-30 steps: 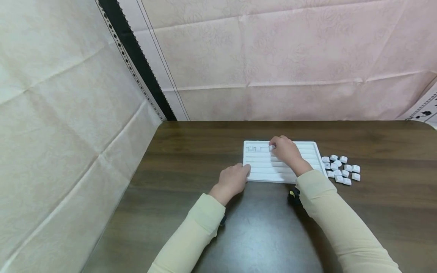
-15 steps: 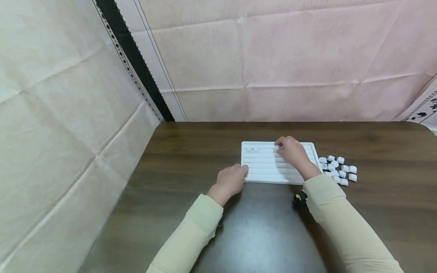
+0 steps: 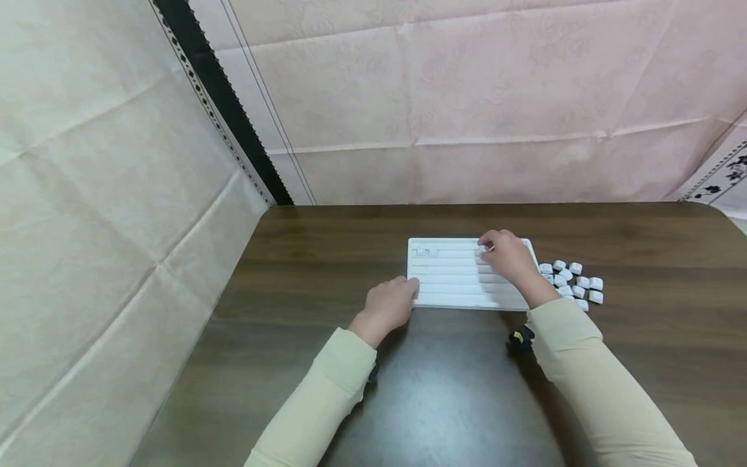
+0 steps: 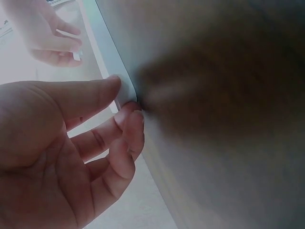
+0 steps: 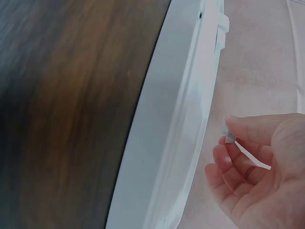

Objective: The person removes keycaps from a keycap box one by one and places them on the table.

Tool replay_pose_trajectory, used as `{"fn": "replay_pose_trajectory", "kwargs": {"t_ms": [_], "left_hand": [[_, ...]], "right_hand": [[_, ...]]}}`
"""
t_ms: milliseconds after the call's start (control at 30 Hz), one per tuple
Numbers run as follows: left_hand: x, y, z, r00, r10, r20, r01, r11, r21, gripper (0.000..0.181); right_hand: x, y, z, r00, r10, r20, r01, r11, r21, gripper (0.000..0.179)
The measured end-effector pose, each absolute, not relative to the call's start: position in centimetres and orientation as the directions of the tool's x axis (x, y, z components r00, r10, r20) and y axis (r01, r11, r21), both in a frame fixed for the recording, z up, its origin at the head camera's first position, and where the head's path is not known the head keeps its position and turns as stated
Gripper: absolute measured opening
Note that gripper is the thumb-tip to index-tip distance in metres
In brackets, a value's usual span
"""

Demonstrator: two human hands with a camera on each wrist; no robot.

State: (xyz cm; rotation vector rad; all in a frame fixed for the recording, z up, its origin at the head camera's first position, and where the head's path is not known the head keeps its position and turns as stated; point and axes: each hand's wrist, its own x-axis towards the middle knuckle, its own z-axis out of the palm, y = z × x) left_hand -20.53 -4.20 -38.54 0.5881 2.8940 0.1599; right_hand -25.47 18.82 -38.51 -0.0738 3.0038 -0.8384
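A white ridged board point(image 3: 449, 282) lies on the table, with several faintly outlined small white pieces point(image 3: 424, 252) in its top row at the left. My left hand point(image 3: 390, 302) grips the board's near left corner; in the left wrist view the thumb point(image 4: 95, 95) lies over the corner and curled fingertips press it from the other side. Above the board's upper right part, my right hand point(image 3: 509, 258) pinches a small white block point(image 5: 230, 135) between thumb and finger. Its markings are too small to read. The right hand hides part of the board.
Several loose white blocks point(image 3: 565, 277) lie in a cluster beside the board's right edge. The brown wooden table point(image 3: 327, 259) meets a pale cloth point(image 3: 513, 97) at its far edge, and another cloth point(image 3: 117, 194) hangs at the left.
My right hand has moved to the right along the board's top, still pinching a small white block. The left hand stays at the corner. The view has shifted slightly.
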Motion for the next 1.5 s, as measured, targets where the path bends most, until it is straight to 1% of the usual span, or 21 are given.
{"fn": "replay_pose_trajectory", "kwargs": {"t_ms": [333,633,1133,1500], "left_hand": [[-20.7,-4.2,-38.6,-0.902,0.401,-0.16,0.378,0.913,0.155,0.011],[-20.6,-4.1,-38.4,-0.904,0.401,-0.15,0.379,0.912,0.157,0.007],[-20.6,-4.0,-38.5,-0.904,0.398,-0.157,0.377,0.915,0.145,0.008],[-20.7,-4.0,-38.5,-0.901,0.414,-0.132,0.398,0.908,0.129,0.007]], "right_hand": [[-24.2,21.0,-38.4,-1.0,-0.011,-0.027,0.004,0.859,-0.511,0.029],[-23.4,23.0,-38.5,-1.0,-0.009,-0.012,-0.002,0.859,-0.513,0.028],[-22.3,26.2,-38.2,-0.999,0.048,0.012,0.036,0.86,-0.508,0.029],[-20.9,29.9,-38.4,-0.992,0.127,-0.015,0.121,0.886,-0.447,0.031]]}}
